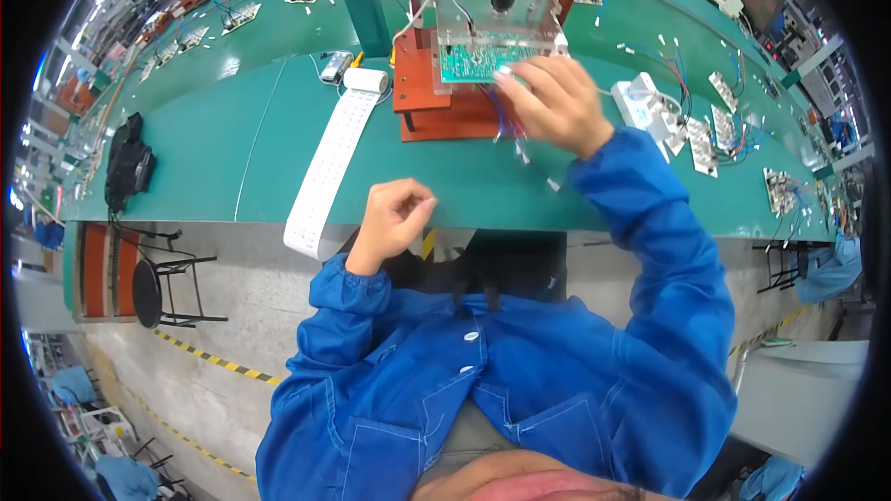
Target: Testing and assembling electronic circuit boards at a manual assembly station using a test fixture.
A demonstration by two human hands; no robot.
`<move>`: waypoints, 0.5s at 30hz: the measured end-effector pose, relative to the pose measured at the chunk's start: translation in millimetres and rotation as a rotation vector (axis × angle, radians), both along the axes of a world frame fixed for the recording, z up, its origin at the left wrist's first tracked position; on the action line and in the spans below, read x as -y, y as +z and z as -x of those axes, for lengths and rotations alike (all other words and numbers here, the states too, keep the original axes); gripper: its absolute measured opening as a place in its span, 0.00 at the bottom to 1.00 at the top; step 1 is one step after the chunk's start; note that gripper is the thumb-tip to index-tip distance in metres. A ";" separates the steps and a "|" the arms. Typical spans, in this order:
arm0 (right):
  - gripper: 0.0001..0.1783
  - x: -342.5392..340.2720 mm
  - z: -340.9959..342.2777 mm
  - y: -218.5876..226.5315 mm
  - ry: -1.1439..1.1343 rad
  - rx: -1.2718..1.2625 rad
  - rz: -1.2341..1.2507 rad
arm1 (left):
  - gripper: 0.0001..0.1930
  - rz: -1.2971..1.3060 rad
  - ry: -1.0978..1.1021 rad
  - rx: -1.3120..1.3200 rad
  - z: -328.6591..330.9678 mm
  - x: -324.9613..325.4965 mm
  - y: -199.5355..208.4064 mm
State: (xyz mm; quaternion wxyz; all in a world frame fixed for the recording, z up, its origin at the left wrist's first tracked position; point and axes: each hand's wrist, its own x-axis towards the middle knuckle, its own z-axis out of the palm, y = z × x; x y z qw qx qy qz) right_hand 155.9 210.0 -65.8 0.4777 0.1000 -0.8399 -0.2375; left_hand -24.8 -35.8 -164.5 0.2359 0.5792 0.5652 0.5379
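A green circuit board (469,63) lies in a test fixture with a clear plate (506,14) above it and a red-brown base (445,122) below. My right hand (555,104) is at the board's front right corner, with its bent fingers and thumb closed at the edge. Part of that grip is hidden by the hand itself. Wires with white connectors (522,150) hang below the board beside my right wrist. My left hand (394,218) is held near the table's front edge, fingers curled in, and nothing shows in it.
Left of the fixture, a roll of white labels (364,81) trails a long strip (325,167) over the green table's (195,167) front edge. A black object (130,162) lies far left. On the right are a white power strip (640,107) and several wired boards (701,144). A stool (148,292) stands lower left.
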 end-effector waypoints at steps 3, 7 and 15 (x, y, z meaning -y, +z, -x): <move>0.21 -0.4 9.9 -22.2 -0.013 0.031 0.211 | 0.05 -0.002 0.011 -0.039 2.1 0.5 3.5; 0.23 -7.4 2.3 -6.4 0.100 -0.027 0.215 | 0.05 0.039 0.011 0.083 1.2 9.1 16.3; 0.26 48.6 -49.0 42.8 0.192 0.345 1.387 | 0.45 -0.309 0.250 -0.695 -24.0 30.7 79.9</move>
